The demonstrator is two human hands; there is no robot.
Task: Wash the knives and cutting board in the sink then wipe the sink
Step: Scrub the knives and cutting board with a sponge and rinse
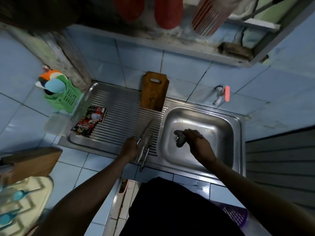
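red-and-black sachet pack on left part of drainboard, white script lettering near its front end, too blurred to read, small marks at its back end unreadable, no other text legible

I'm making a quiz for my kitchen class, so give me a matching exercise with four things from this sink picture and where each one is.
Things:
1. cutting board
2. dark cloth
3. knives
4. green basket

Places:
A. on the tiled counter left of the drainboard
B. by the left hand, at the drainboard's front edge
C. leaning against the wall tiles behind the drainboard
D. in the right hand, over the basin drain

Pairs: 1-C, 2-D, 3-B, 4-A
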